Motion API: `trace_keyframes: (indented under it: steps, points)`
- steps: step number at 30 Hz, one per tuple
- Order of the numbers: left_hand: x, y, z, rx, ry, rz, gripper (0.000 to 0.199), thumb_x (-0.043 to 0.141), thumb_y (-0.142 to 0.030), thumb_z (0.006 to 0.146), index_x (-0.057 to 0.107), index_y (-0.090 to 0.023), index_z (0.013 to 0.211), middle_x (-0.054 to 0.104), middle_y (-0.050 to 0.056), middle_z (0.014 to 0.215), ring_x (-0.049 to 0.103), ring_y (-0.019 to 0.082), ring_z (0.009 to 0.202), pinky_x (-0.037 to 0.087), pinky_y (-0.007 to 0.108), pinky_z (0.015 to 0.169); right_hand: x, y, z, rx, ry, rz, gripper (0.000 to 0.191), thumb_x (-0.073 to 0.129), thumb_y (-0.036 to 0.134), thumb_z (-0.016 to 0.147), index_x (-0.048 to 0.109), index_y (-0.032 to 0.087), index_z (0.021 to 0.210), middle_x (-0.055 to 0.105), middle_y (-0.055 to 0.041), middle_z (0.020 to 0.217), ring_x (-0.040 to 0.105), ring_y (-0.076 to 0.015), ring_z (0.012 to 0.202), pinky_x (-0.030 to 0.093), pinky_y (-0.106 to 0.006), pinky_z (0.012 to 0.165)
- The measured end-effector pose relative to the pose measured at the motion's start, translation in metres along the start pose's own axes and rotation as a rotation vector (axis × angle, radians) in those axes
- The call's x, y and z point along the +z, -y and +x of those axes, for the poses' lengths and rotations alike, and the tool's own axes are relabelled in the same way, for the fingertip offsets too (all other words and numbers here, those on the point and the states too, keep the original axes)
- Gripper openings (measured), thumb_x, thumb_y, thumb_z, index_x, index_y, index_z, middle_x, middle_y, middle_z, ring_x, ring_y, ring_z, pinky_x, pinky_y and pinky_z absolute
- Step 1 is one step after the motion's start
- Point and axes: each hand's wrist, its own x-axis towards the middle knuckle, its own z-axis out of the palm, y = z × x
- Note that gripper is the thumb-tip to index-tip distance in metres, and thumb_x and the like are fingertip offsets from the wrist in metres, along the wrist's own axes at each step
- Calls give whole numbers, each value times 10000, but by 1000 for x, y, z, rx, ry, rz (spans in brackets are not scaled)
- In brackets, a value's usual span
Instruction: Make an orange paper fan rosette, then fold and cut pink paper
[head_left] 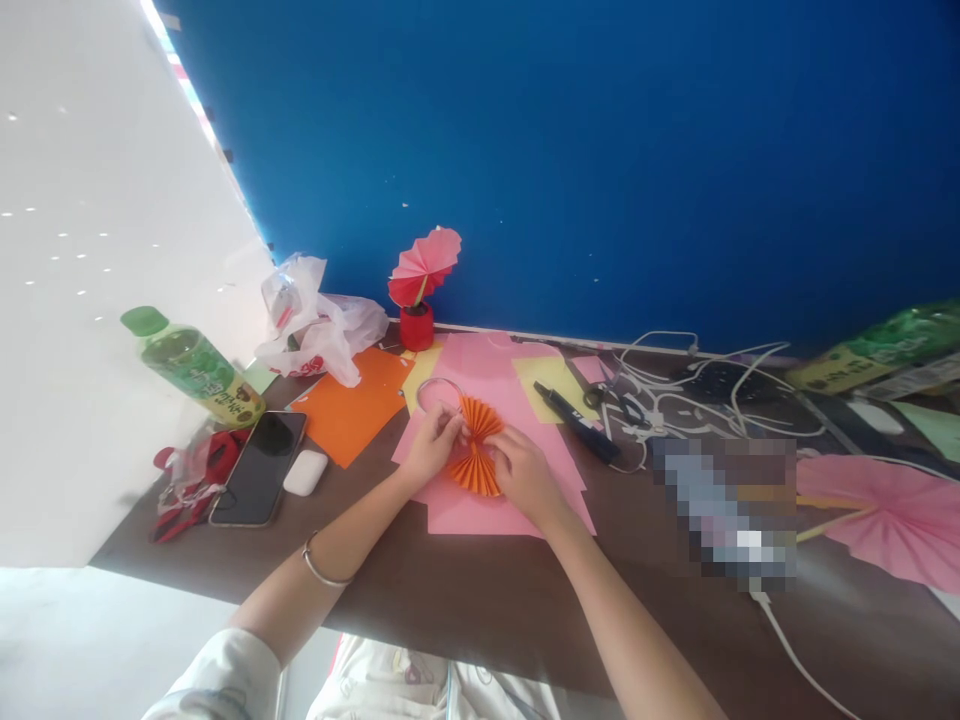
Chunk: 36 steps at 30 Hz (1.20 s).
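An orange pleated paper piece (pixel 478 472), fanned out above and below a narrow middle, is over pink paper sheets (pixel 480 515). My left hand (pixel 437 440) pinches its left side near the middle, fingers closed. On the right side, my right hand (pixel 521 467) grips it with bent fingers. A thin ring-shaped item (pixel 442 381) lies just above my left hand. Behind the sheets stands a pink and red pleated paper flower (pixel 426 265) in a small red pot (pixel 416 327).
Left are orange paper (pixel 356 405), a plastic bag (pixel 322 330), a green-capped bottle (pixel 199 370), a phone (pixel 259 470) and a white case (pixel 305 472). Right are a black pen-like tool (pixel 577 422), scissors (pixel 630 405), tangled white cables (pixel 675 390) and a pink paper fan (pixel 900 515).
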Motion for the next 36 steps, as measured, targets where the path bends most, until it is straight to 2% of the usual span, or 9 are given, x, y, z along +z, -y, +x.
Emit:
trace_keyframes:
  steps: [5,11,16,18,23,27,30,36]
  points:
    - [-1,2,0,8,37,82,207,452,-364,845,406,-196,733,519,-21,659,496,96,534,418,253,559,4,-4,1,-2,39,0,287,363,31,749,602,190,755,570,-52,773,541,-169,726,459,-297,657]
    - [-6,5,5,-35,54,123,179,466,-327,834,419,-191,729,535,-21,632,519,99,534,430,250,556,2,-6,0,13,78,45,266,382,79,803,621,184,751,566,-58,816,542,-167,754,465,-318,703]
    - [-12,7,4,-90,-25,177,200,518,-354,802,472,-177,720,590,13,645,596,135,594,480,284,607,-2,-12,-4,102,76,107,288,371,94,821,640,196,825,561,-43,837,556,-154,775,468,-310,741]
    - [-11,6,1,-127,-41,106,229,523,-396,798,454,-187,734,623,33,695,629,159,649,502,311,634,0,-13,-4,138,50,124,328,348,64,806,647,194,836,566,-48,849,564,-154,794,472,-308,758]
    - [-4,0,-3,-263,6,-186,299,562,-474,756,413,-215,752,659,37,775,656,173,704,523,375,717,10,-13,-5,148,34,89,428,330,16,762,658,197,969,565,-52,841,560,-159,788,483,-334,775]
    - [-4,-5,-1,-264,6,-342,328,620,-468,716,419,-209,725,675,56,831,653,199,841,483,401,841,8,-12,-6,115,40,153,473,316,20,774,623,209,1081,573,-64,953,558,-174,936,458,-368,879]
    - [-4,-10,0,-286,-39,-407,356,657,-468,682,421,-203,714,681,50,831,658,196,815,477,393,849,1,-11,-6,83,9,195,480,316,28,789,610,234,1107,568,-60,1018,540,-175,997,432,-381,927]
    - [-6,-13,3,-314,-126,-481,391,709,-430,633,405,-189,684,671,25,853,654,142,745,477,314,811,-4,-10,-6,62,-53,162,471,312,58,825,588,285,1134,556,-41,923,542,-176,933,456,-380,878]
